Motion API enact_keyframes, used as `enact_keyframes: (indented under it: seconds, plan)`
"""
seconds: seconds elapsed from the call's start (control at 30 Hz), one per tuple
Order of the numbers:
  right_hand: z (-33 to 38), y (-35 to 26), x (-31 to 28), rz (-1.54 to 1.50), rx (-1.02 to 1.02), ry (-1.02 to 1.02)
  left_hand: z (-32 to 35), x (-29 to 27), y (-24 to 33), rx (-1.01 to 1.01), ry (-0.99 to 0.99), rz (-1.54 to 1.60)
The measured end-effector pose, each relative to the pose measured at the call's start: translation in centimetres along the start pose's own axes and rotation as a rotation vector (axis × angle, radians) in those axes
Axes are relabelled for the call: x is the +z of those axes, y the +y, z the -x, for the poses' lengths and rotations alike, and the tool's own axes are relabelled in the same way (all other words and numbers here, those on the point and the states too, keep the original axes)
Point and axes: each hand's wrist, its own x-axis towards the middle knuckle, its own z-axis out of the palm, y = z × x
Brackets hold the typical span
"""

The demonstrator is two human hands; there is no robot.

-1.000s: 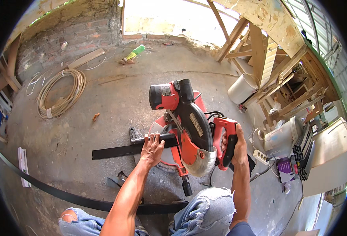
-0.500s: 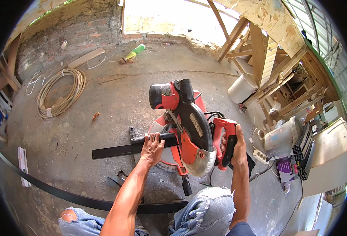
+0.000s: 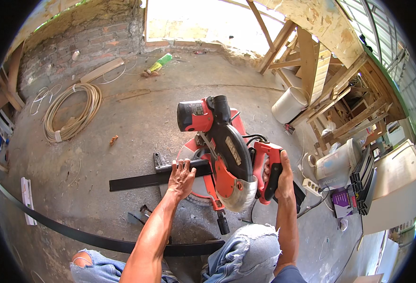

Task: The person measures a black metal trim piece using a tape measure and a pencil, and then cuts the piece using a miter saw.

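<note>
A red and black miter saw [image 3: 237,155] stands on the floor in front of me, its head raised above the round base. My right hand [image 3: 284,175] is wrapped round the saw's red and black handle [image 3: 267,165]. A black bar [image 3: 135,182] lies across the saw's base and sticks out to the left. My left hand [image 3: 182,179] presses on this bar, with its fingers curled over the saw's fence [image 3: 160,159]. The blade is mostly hidden behind the guard [image 3: 240,194].
A long black strip [image 3: 85,237] curves along the floor before my knees. A cable coil [image 3: 73,112] lies far left, near a green bottle [image 3: 161,61]. At the right are a power strip [image 3: 312,187], a white bucket [image 3: 339,162], black profiles [image 3: 363,181] and stacked timber [image 3: 359,113].
</note>
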Motion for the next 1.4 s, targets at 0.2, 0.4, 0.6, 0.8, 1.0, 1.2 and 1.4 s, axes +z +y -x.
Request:
enact_keyframes:
  seconds: [0.2,0.4,0.6,0.8,1.0,1.2,1.4]
  plan:
    - [0.3,0.1,0.3,0.031,-0.034,0.041,-0.1,0.1,0.0,0.004,0.015,-0.002]
    - [0.5,0.8,-0.2,0.041,-0.028,0.008,0.0,0.6,-0.2,0.001,0.021,-0.014]
    - [0.9,1.1,-0.4,0.041,-0.021,0.02,-0.1,0.7,-0.1,0.001,0.033,-0.014]
    - [1.0,1.5,-0.4,0.049,-0.041,-0.009,-0.1,1.0,-0.2,-0.008,0.021,-0.023]
    - [1.4,1.9,-0.7,0.031,-0.034,-0.014,-0.1,0.5,0.1,0.002,0.016,-0.027]
    - [1.7,2.5,-0.8,0.02,-0.034,-0.026,-0.1,1.3,-0.2,-0.007,0.037,-0.037]
    - [2.1,3.3,-1.5,0.015,-0.042,-0.047,-0.3,1.4,0.1,-0.014,0.035,-0.049]
